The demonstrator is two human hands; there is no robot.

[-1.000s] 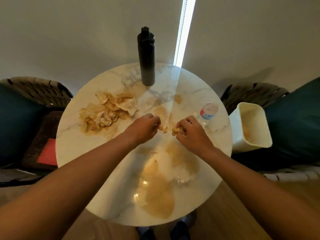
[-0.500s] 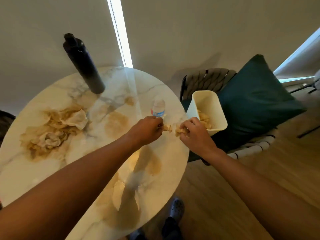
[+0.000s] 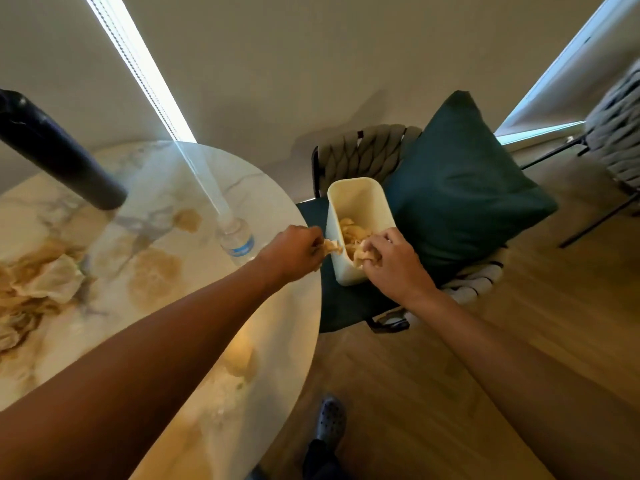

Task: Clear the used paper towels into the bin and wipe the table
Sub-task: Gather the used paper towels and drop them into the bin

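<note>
A cream bin [image 3: 363,199] sits on a chair beside the round marble table [image 3: 270,188], with stained paper wads [image 3: 351,232] inside. My right hand [image 3: 391,261] is over the bin's mouth, closed on a wet brown paper towel piece [image 3: 360,258]. My left hand [image 3: 294,252] is at the table's right edge, next to the bin's rim, pinching another soggy paper towel scrap [image 3: 330,245]. A heap of used, stained paper towels [image 3: 38,285] lies at the table's far left. Brown spill patches [image 3: 154,275] mark the tabletop.
A small clear water bottle [image 3: 237,240] stands on the table just left of my left hand. A tall black bottle [image 3: 52,150] is at the back left. A dark green cushion [image 3: 460,188] leans on the woven chair [image 3: 360,154] behind the bin. Wooden floor and my shoe [image 3: 329,424] are below.
Both hands carried the wet paper towel pieces right, from the table's middle past its edge to the bin. My view turned right with them.
</note>
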